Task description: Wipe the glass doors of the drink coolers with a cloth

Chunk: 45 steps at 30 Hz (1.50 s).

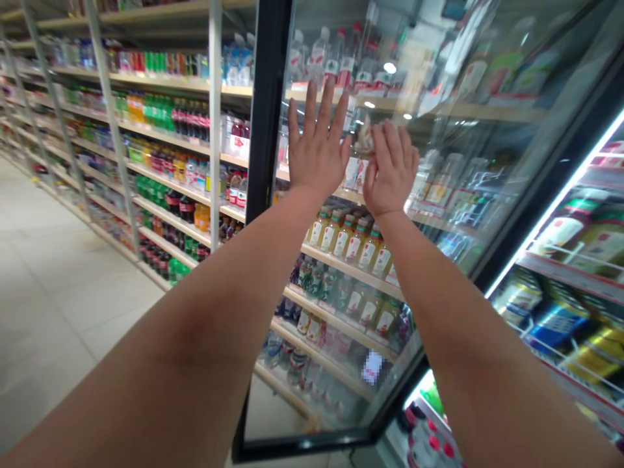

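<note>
Both grips are spread open and empty, the left hand point(316, 153) and right hand point(390, 170) raised at the glass pane of a refrigerator door point(453, 214), contact unclear, its black frame edge point(266, 110) just beside the left hand, tiled floor point(63, 312) open leftward, bottled drinks point(346, 237) behind.

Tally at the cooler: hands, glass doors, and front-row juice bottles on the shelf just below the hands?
Hands: 2
Glass cooler door: 1
Front-row juice bottles: 6
Total: 9
</note>
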Each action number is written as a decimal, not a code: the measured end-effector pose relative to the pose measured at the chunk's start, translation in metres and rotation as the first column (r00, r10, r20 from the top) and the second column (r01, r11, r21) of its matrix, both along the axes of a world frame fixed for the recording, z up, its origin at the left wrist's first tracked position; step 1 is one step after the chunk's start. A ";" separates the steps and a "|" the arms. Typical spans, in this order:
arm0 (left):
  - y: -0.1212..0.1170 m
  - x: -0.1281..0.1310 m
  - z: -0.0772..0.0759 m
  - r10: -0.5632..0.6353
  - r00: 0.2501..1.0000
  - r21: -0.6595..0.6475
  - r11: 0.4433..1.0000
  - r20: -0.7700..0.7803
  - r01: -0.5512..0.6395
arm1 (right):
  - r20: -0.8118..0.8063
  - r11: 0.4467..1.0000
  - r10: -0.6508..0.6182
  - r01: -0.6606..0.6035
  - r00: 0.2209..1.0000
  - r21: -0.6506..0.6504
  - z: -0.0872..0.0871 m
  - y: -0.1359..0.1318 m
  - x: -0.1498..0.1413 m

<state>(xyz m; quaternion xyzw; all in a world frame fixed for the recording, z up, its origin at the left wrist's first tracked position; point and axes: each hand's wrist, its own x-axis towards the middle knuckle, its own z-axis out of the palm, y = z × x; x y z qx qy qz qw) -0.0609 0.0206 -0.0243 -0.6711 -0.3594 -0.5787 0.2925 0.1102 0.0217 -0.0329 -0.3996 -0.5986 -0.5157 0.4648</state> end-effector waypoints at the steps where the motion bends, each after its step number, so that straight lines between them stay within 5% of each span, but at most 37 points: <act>1: 0.000 0.000 0.000 -0.006 1.000 0.004 1.000 0.000 0.006 | -0.111 0.999 0.023 -0.019 0.994 0.039 0.000 0.003 0.002; 4: 0.002 0.001 0.000 -0.046 0.999 0.010 0.999 -0.003 0.046 | -0.274 0.993 0.093 -0.069 0.957 0.094 0.001 0.006 0.004; 10: 0.001 0.002 -0.001 -0.105 0.994 0.009 0.994 0.026 0.104 | 0.070 0.999 0.034 -0.033 0.997 -0.016 -0.007 -0.001 -0.001; 15: 0.000 0.001 -0.001 -0.086 0.996 0.000 0.996 0.030 0.086 | -0.298 0.982 0.083 -0.027 0.951 0.187 -0.005 0.011 0.006; 20: 0.002 0.000 0.000 -0.038 0.999 0.006 0.999 0.000 0.038 | 0.233 0.999 0.045 -0.041 0.971 -0.023 -0.027 -0.005 -0.001; 22: 0.001 -0.001 0.000 -0.003 1.000 -0.021 1.000 -0.009 0.003 | 0.283 0.996 0.075 -0.059 0.956 -0.064 -0.035 -0.006 -0.001; 25: -0.002 -0.001 -0.001 0.022 1.000 -0.055 0.998 -0.014 -0.023 | -0.086 0.985 0.143 -0.134 0.986 0.106 -0.038 0.005 0.008; 28: -0.003 0.000 -0.001 0.012 1.000 -0.046 0.999 -0.001 -0.012 | -0.392 0.947 0.221 -0.099 0.893 0.307 -0.041 0.013 0.017; 30: -0.002 0.001 -0.001 -0.007 1.000 -0.032 0.999 0.008 0.007 | -0.273 0.970 0.168 -0.110 0.947 0.215 -0.051 0.008 0.017; 32: -0.001 0.001 0.000 -0.033 0.999 -0.025 0.999 0.020 0.034 | 0.043 0.993 0.114 -0.115 0.993 0.006 -0.065 -0.005 0.013; 35: -0.002 -0.001 -0.002 -0.058 0.998 -0.010 0.998 0.028 0.058 | 0.362 0.984 0.085 -0.021 0.928 -0.178 -0.079 -0.019 0.006; 37: -0.004 -0.004 -0.007 -0.051 0.998 0.025 0.998 -0.045 0.053 | 0.261 0.991 0.036 -0.001 0.965 -0.135 -0.074 -0.018 0.006; 41: -0.005 -0.007 -0.022 -0.031 0.928 0.099 0.992 -0.370 0.073 | -0.269 0.992 0.065 -0.033 0.961 0.123 -0.041 -0.002 0.025; 43: -0.002 -0.007 -0.027 -0.024 0.902 0.104 0.992 -0.432 0.076 | -0.297 0.987 0.062 -0.015 0.953 0.159 -0.028 -0.001 0.038; 45: 0.001 -0.006 -0.029 -0.025 0.905 0.099 0.992 -0.424 0.074 | -0.134 0.996 0.019 -0.007 0.991 0.087 -0.024 -0.007 0.050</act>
